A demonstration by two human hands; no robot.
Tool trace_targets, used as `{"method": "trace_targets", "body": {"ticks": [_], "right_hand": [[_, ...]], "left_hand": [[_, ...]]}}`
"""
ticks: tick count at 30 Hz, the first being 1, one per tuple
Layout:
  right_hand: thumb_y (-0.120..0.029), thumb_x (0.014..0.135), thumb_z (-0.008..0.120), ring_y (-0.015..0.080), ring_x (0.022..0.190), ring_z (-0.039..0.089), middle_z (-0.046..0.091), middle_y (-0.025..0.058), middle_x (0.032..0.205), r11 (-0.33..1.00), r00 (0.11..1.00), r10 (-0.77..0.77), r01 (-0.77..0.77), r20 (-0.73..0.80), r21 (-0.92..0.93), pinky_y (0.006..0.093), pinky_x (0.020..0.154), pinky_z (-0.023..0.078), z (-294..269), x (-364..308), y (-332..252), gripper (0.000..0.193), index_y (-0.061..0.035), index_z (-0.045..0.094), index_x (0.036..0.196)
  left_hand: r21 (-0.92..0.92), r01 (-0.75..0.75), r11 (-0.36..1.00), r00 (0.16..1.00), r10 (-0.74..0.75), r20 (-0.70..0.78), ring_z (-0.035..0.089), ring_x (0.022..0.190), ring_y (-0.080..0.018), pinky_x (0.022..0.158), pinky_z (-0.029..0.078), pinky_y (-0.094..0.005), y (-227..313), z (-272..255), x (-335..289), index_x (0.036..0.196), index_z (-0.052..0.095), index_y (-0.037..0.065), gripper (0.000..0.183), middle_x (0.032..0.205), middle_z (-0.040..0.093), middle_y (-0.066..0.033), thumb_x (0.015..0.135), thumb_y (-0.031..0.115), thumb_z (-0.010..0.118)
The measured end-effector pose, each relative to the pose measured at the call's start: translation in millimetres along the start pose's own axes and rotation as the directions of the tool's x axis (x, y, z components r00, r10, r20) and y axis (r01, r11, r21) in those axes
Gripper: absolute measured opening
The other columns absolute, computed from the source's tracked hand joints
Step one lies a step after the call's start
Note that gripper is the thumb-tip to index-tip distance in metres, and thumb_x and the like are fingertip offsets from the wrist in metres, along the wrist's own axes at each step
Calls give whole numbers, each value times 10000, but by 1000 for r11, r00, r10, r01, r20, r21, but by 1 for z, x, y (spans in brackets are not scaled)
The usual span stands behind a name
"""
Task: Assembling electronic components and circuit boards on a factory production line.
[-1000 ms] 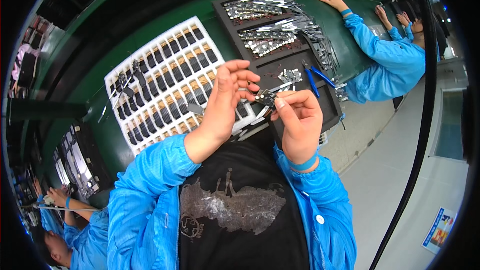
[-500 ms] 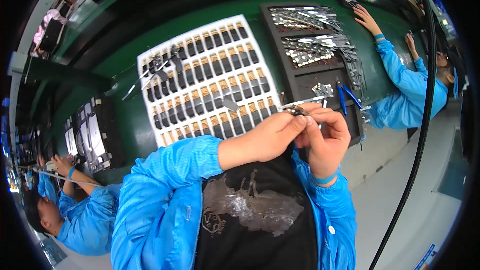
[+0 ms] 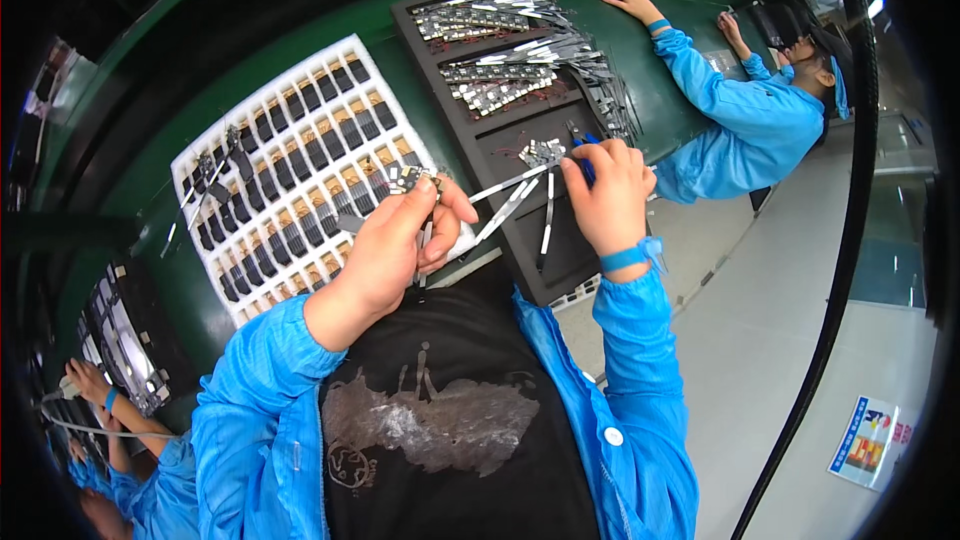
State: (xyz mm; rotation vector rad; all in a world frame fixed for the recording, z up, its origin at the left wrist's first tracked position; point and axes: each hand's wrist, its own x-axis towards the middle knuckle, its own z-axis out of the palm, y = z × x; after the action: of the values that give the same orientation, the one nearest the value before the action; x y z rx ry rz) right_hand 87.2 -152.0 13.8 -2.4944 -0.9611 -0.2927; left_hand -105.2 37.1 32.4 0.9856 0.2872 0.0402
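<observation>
Between the thumb and fingers of my left hand [image 3: 395, 240] is a small circuit board [image 3: 405, 178], with thin strips hanging below the fingers. That hand is in front of the white tray's right edge. My right hand [image 3: 612, 195] is over the dark compartment tray, its fingers curled round the blue handles of a pair of pliers [image 3: 585, 172]; the hand partly covers them. Beside its fingertips lies a little heap of small boards [image 3: 542, 151]. Several narrow white strips [image 3: 515, 202] lie between my two hands, across the tray's near compartment.
A white foam tray [image 3: 196, 240] holds rows of black parts, with loose pieces on its left. The dark compartment tray [image 3: 425, 70] carries bundles of strip boards [image 3: 500, 80]. Co-workers in blue sit at right [image 3: 730, 120] and left [image 3: 150, 480]. A black cable [image 3: 820, 360] hangs at right.
My hands, earlier together at the board, have come apart. The left keeps the board; the right has reached to the pliers. The whole view has shifted, putting the trays further left.
</observation>
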Motion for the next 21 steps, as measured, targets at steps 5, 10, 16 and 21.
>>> {"method": "trace_targets", "body": {"ticks": [5,10,16,21], "right_hand": [[-330,801,771,289,1047,530,579,62,998,948,999,-28,33,21,-317,465,898,359,21,7,5,226,-127,705,875],[-340,766,798,302,1062,520,572,77,1025,910,989,-140,112,-42,-399,476,900,361,33,8,11,272,-117,705,891],[-287,772,794,301,1089,507,569,68,1032,955,990,-125,103,-63,-279,473,911,353,33,11,11,243,-117,688,909],[-200,834,746,256,975,592,639,51,920,977,991,100,-115,91,181,419,944,340,6,20,10,129,-118,670,898]], "left_hand": [[61,-11,998,1000,12,-15,340,534,-82,521,318,-230,-3,-1,0,967,575,-10,520,586,407,16,1090,401,281],[50,-8,999,1000,9,-29,350,541,-60,526,313,-221,-3,-4,2,980,613,-4,543,590,412,33,1094,398,266],[68,-3,998,999,5,-32,354,543,-59,529,314,-220,-7,-6,5,971,617,-4,555,589,413,32,1092,410,269],[87,-13,996,999,16,-38,359,547,-59,531,315,-219,-7,-9,4,961,623,-3,563,593,423,29,1090,417,272]]}}
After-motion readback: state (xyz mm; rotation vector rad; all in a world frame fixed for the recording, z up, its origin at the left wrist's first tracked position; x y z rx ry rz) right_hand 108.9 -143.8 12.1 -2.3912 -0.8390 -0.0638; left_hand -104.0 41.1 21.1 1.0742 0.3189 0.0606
